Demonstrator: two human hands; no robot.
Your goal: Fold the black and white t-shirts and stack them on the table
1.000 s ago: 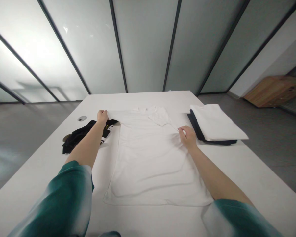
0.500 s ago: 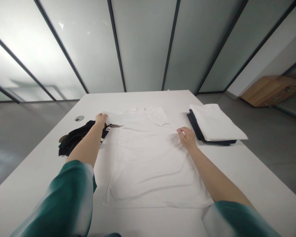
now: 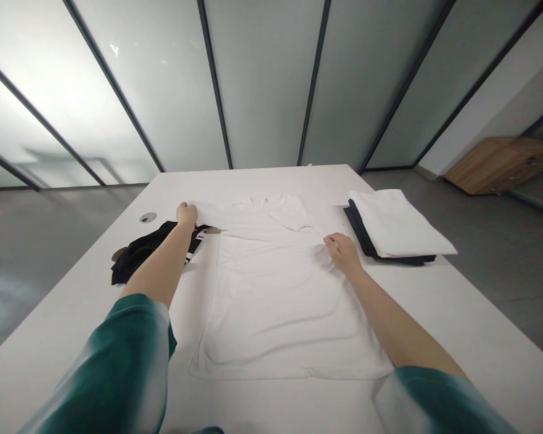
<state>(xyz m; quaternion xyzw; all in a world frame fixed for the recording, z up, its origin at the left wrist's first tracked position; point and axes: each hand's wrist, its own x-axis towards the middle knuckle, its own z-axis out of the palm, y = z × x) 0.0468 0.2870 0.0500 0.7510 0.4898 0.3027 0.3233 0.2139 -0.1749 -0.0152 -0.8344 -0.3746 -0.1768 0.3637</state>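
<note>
A white T-shirt [image 3: 271,295] lies spread on the white table [image 3: 235,407], its neckline toward the far side and its hem toward me. My left hand [image 3: 187,215] is closed on the end of the left sleeve, holding it stretched out to the side. On the other edge, my right hand [image 3: 342,250] pinches the shirt's fabric just below the right sleeve, which is folded inward over the chest. Soft wrinkles cross the lower part of the shirt.
A crumpled black garment [image 3: 138,256] lies under and beside my left forearm. To the right sits a stack of folded cloth, a white piece [image 3: 400,223] on top of dark ones [image 3: 361,232]. A round grommet [image 3: 148,217] is set in the table. Frosted glass panels [image 3: 262,84] stand behind.
My left hand has shifted very slightly up and outward with the sleeve. My right hand keeps its pinch in nearly the same place. The view has moved a little.
</note>
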